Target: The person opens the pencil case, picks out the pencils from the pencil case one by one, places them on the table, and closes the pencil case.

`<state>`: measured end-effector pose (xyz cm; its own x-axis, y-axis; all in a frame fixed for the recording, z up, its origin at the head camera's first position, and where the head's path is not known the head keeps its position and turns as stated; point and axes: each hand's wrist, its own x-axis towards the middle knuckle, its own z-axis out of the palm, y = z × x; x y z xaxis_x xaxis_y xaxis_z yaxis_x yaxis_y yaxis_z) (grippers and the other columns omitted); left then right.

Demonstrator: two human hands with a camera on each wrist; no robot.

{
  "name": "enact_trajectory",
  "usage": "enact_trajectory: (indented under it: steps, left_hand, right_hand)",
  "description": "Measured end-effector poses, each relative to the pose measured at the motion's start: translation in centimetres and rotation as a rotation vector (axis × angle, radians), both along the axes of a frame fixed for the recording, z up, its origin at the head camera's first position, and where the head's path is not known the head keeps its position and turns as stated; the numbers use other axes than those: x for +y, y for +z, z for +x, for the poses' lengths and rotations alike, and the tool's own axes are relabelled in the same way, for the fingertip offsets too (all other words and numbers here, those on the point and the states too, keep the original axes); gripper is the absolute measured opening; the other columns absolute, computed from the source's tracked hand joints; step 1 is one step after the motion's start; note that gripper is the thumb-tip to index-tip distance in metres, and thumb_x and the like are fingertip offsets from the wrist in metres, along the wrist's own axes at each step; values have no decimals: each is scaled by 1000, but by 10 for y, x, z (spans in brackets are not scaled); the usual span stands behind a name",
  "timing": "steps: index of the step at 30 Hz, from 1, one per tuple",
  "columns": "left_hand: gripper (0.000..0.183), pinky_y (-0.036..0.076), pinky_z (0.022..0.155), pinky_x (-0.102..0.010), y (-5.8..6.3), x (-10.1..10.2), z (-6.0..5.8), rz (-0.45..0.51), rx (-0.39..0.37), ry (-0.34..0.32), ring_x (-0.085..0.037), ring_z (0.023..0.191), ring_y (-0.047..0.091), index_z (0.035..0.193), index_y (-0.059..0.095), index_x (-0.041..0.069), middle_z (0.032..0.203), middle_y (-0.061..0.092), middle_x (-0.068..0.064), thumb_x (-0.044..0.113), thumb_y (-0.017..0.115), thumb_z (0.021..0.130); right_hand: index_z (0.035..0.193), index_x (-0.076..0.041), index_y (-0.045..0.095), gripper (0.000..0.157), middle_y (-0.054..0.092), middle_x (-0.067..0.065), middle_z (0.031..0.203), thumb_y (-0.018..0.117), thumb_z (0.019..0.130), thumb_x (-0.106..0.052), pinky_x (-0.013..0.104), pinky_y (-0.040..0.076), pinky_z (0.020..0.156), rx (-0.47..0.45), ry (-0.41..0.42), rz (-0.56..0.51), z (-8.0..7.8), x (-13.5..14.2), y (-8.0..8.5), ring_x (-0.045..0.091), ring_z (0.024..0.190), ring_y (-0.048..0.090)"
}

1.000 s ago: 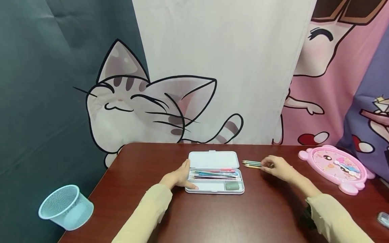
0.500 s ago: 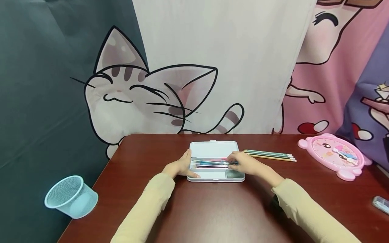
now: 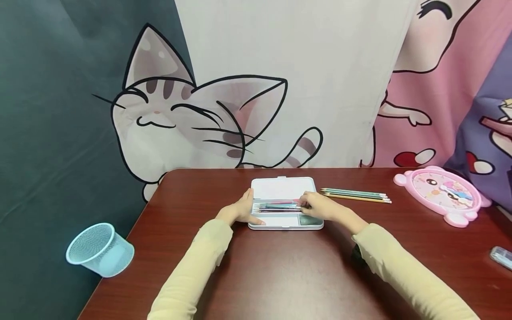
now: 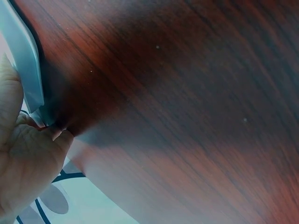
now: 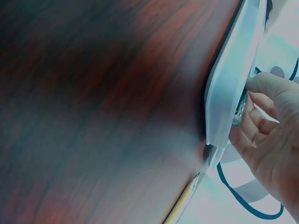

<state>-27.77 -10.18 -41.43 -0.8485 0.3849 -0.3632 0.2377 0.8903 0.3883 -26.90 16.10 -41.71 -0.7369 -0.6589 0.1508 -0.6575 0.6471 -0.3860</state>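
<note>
So the backdrop was basically printed cloth: a dark teal panel (image 3: 48,155) on the left, a white panel (image 3: 340,66) in the middle, then a pink section (image 3: 452,102) and some purple cloth (image 3: 464,133) far right. A big smiley cartoon cat (image 3: 148,144) overlapped teal and white. The reddish-brown wood-grain table (image 3: 192,200) had soft glare on top.

Pale yellow sleeves (image 3: 188,273), wrinkled cuffs (image 3: 219,235), bare fingers (image 3: 248,196)
</note>
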Motion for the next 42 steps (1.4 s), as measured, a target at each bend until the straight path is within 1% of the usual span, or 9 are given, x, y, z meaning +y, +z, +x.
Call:
enact_trajectory:
  steps: [5, 8, 13, 21, 27, 30, 32, 37, 42]
  left_hand:
    - [116, 15, 115, -38, -2, 1, 1, 16, -6, 1, -29, 142, 4, 143, -3, -8, 152, -1, -23, 40, 75, 72]
    - [116, 15, 115, -39, -3, 2, 1, 20, -2, 0, -30, 142, 5, 143, -3, -9, 152, -1, -23, 40, 76, 72]
    - [117, 15, 115, -38, -2, 2, 0, 7, 5, 0, -29, 142, 5, 143, -3, -8, 152, 0, -23, 41, 76, 71]
    - [118, 15, 115, -39, -1, 3, -3, 14, -10, 13, -30, 142, 6, 143, -3, -7, 152, -1, -23, 40, 76, 71]
    - [117, 15, 115, -40, 0, 3, -1, 41, -16, 25, -31, 142, 7, 143, -2, -8, 152, 0, -24, 38, 77, 70]
    - [117, 15, 115, -40, 1, 3, 0, 39, -7, 19, -32, 141, 7, 143, -2, -9, 151, 0, -24, 37, 77, 71]
    - [116, 15, 115, -39, 1, 3, 0, 38, 3, 14, -33, 141, 7, 142, -2, -10, 151, 0, -25, 37, 77, 71]
    - [117, 14, 115, -40, 2, 1, 0, 49, 6, 15, -34, 141, 6, 142, -2, -11, 150, 0, -27, 35, 78, 70]
    - [118, 13, 115, -40, 3, 2, 0, 54, -13, 22, -33, 142, 4, 142, -4, -10, 151, -2, -26, 36, 77, 71]
  right_hand:
    - [89, 2, 64, 9, 60, 7, 82, 59, 84, -2, 26, 49, 65, -13, -23, -27, 1, 3, -4, 13, 74, 57]
    - [93, 2, 64, 12, 64, 9, 86, 57, 86, -4, 29, 50, 70, -65, -69, -109, 2, 7, -3, 15, 79, 58]
    - [96, -2, 66, 12, 67, 8, 93, 57, 88, -7, 36, 50, 79, -149, -152, -245, 2, 14, 2, 17, 88, 59]
    - [100, -4, 66, 17, 67, 10, 100, 59, 88, -13, 43, 48, 87, -226, -230, -303, 5, 32, 8, 20, 95, 59]
    - [103, -3, 66, 20, 67, 14, 104, 59, 89, -15, 40, 50, 84, -233, -267, -312, 8, 54, 11, 22, 96, 60]
    - [104, -3, 66, 21, 66, 16, 107, 59, 89, -15, 37, 50, 83, -215, -289, -300, 10, 66, 13, 23, 98, 60]
    - [104, -3, 66, 21, 66, 15, 106, 59, 89, -16, 32, 50, 81, -193, -309, -277, 11, 75, 15, 20, 95, 60]
    - [101, -2, 66, 20, 68, 11, 94, 61, 87, -16, 20, 46, 71, -150, -343, -229, 14, 99, 19, 8, 79, 55]
    - [100, 1, 65, 19, 67, 13, 89, 60, 87, -11, 16, 44, 67, -136, -350, -232, 18, 127, 21, 1, 74, 52]
